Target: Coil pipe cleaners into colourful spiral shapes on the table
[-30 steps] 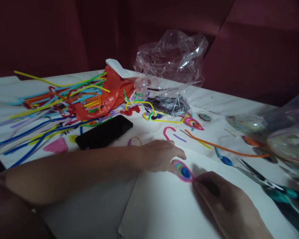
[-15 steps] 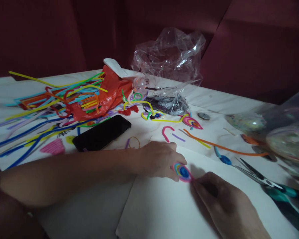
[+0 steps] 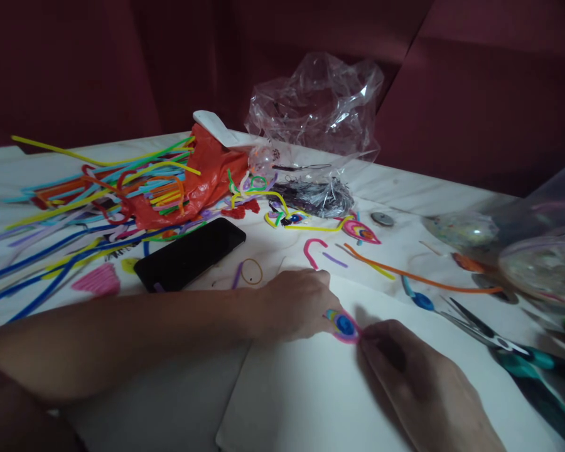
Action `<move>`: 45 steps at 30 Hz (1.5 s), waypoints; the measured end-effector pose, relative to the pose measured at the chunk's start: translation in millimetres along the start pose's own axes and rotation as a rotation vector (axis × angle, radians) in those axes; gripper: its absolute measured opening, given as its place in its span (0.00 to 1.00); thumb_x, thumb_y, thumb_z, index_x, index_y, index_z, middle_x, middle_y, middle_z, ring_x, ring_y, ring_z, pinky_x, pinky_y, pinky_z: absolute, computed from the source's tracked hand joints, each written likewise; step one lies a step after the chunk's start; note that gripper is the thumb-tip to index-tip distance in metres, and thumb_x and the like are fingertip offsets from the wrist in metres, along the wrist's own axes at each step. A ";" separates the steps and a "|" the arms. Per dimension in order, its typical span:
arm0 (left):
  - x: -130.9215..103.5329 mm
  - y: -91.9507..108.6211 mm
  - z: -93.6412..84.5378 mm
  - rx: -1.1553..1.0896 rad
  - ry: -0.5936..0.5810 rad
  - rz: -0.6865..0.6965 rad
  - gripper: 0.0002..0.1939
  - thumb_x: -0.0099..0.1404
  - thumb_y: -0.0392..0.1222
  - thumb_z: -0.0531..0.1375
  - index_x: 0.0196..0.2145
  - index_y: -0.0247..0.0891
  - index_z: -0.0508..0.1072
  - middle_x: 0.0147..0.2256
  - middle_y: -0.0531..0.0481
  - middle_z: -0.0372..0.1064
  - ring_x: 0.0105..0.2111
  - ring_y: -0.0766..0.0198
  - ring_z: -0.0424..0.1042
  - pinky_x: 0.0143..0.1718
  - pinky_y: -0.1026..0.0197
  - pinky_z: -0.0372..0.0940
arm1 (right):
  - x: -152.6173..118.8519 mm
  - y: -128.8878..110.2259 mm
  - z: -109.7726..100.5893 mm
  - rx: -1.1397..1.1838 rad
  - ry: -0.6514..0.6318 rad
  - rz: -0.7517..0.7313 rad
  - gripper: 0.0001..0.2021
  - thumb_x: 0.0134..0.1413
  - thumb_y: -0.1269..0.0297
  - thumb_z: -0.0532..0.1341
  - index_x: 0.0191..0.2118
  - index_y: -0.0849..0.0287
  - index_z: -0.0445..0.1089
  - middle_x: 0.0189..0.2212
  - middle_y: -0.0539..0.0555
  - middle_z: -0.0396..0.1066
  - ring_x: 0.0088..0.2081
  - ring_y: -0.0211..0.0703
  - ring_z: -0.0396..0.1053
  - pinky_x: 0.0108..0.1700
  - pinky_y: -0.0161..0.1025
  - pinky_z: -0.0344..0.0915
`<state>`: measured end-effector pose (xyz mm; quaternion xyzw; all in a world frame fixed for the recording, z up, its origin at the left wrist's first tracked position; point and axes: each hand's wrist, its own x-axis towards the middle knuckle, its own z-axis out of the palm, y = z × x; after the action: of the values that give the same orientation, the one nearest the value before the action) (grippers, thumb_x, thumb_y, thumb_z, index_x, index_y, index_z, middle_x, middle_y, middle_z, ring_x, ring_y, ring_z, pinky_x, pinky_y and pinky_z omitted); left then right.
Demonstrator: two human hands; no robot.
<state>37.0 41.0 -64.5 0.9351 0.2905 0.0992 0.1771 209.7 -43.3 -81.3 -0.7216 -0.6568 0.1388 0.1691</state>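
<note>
Between my two hands is a small eye-shaped pipe-cleaner piece (image 3: pixel 344 325), with a blue coil in the middle and pink, yellow and light blue strands around it. My left hand (image 3: pixel 297 304) is closed on its left end, so that end is partly covered. The fingertips of my right hand (image 3: pixel 412 370) pinch the pink point at its right end. Below both hands lies a white sheet of card (image 3: pixel 282 395). To the right rest open scissors (image 3: pixel 503 342) with green and black handles, beside a blue coil with a short tail (image 3: pixel 422 301).
A black phone (image 3: pixel 191 254) lies left of centre, near a red bag (image 3: pixel 211 169) spilling several coloured pipe cleaners. Further back stand a clear plastic bag (image 3: pixel 315 107) and a pink eye-shaped piece (image 3: pixel 361 231). An orange pipe cleaner (image 3: pixel 424 276) stretches toward the right.
My left fingers have shifted over the eye-shaped piece and now cover more of its left end. My right hand keeps its pinch, and the view has moved slightly.
</note>
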 end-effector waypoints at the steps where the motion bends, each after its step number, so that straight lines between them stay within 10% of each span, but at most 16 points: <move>1: -0.4 0.1 0.3 -0.001 0.008 -0.001 0.12 0.61 0.47 0.53 0.40 0.47 0.72 0.29 0.51 0.61 0.32 0.66 0.63 0.34 0.64 0.56 | -1.1 -2.0 -0.8 -0.011 -0.011 0.000 0.15 0.53 0.54 0.43 0.34 0.53 0.63 0.25 0.45 0.66 0.27 0.42 0.64 0.27 0.38 0.55; 45: -13.1 4.1 3.8 0.098 0.089 -0.094 0.14 0.57 0.47 0.57 0.37 0.35 0.69 0.34 0.49 0.65 0.35 0.64 0.65 0.34 0.64 0.59 | 17.2 26.3 2.5 0.088 -0.060 -0.214 0.14 0.53 0.54 0.47 0.26 0.55 0.62 0.18 0.43 0.61 0.19 0.37 0.59 0.20 0.32 0.52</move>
<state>29.6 29.2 -67.5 0.9226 0.3463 0.1178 0.1227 234.0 -28.1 -94.5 -0.6349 -0.7280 0.1702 0.1948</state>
